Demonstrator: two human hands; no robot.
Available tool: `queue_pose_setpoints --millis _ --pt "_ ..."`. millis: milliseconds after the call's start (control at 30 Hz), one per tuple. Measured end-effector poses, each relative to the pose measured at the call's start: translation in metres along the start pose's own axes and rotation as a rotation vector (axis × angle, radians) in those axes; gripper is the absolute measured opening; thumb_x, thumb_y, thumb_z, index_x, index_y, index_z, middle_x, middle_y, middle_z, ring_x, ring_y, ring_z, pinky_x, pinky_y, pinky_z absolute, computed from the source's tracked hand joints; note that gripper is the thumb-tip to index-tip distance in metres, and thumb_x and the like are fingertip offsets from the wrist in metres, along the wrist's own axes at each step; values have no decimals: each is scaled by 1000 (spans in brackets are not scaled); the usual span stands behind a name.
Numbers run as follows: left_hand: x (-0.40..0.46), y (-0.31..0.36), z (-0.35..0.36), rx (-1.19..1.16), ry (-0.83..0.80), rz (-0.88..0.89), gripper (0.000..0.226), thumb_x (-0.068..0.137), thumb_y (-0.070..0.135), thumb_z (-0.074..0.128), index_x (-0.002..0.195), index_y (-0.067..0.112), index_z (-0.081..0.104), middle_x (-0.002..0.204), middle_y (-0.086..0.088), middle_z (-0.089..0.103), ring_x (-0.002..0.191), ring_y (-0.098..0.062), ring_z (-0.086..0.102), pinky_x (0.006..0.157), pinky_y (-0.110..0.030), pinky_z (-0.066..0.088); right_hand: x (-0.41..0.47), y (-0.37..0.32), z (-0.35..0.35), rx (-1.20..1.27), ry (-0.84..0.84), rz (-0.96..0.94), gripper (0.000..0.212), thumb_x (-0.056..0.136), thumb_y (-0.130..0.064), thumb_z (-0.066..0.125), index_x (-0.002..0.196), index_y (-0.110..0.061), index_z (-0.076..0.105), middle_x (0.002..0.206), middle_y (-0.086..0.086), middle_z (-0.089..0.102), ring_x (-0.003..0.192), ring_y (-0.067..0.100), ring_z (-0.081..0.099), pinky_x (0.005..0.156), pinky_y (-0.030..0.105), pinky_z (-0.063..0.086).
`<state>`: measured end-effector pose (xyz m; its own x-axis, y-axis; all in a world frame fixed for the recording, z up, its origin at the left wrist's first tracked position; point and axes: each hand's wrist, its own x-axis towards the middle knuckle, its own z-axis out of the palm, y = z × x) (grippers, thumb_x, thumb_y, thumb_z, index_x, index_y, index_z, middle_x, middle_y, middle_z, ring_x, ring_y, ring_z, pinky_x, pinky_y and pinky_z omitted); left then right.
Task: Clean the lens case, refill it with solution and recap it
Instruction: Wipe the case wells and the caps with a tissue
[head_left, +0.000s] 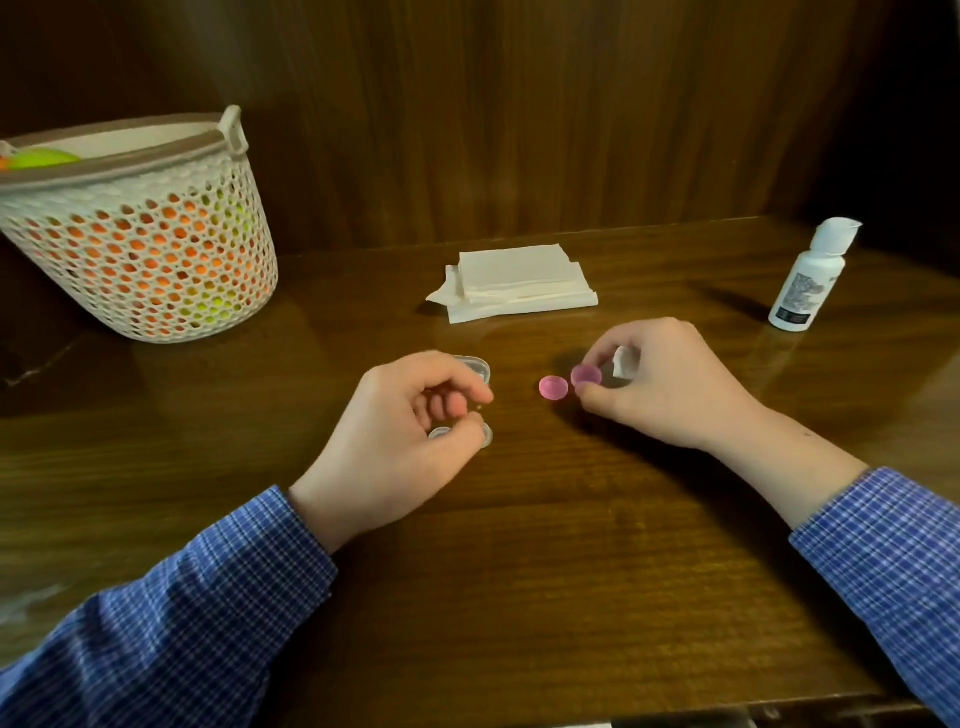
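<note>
Caps (554, 388) lie pink beside my right hand (654, 384), which pinches one cap and a tissue scrap (625, 362); my left hand (410, 431) grips the clear lens case (470, 368).

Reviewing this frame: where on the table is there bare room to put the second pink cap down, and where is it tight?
Bare wood lies in front of both hands, toward the near table edge, and between the tissue stack and the solution bottle. Also between the basket and the tissues. It is crowded between the left hand on the lens case and the right hand holding a pink cap beside the loose cap.
</note>
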<state>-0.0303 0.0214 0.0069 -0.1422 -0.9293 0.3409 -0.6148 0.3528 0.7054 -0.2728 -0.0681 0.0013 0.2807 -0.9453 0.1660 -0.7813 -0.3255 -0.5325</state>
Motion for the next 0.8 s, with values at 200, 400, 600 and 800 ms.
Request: queue_pose_setpoints --millis 200,400,600,800 --pt "5 12 9 -753 -177 -455 33 87 17 68 117 6 70 90 -10 73 72 -18 63 60 -28 51 -26 -26 0 368 40 -419 14 82 -39 81 94 -33 79 87 -19 71 89 11 67 68 15 51" --pt "4 13 15 -1071 -384 -568 47 79 29 79 116 1 70 92 -10 69 72 -13 64 60 -24 53 -33 -34 5 428 -9 -534 20 80 -28 86 99 -28 79 80 -10 66 68 25 59 54 32 49" --pt "6 3 15 -1184 -494 -538 31 86 26 76 111 9 76 97 -7 70 80 -13 66 69 -27 55 -34 -35 5 446 -1 -522 20 79 -26 84 98 -27 78 79 -10 65 67 24 58 56 40 49" --pt "7 -3 17 -1226 -479 -490 28 92 22 69 116 9 76 104 -6 71 93 -14 68 80 -26 56 -32 -31 1 467 -40 -452 31 86 -38 70 116 -30 73 100 -18 67 98 14 64 82 19 51"
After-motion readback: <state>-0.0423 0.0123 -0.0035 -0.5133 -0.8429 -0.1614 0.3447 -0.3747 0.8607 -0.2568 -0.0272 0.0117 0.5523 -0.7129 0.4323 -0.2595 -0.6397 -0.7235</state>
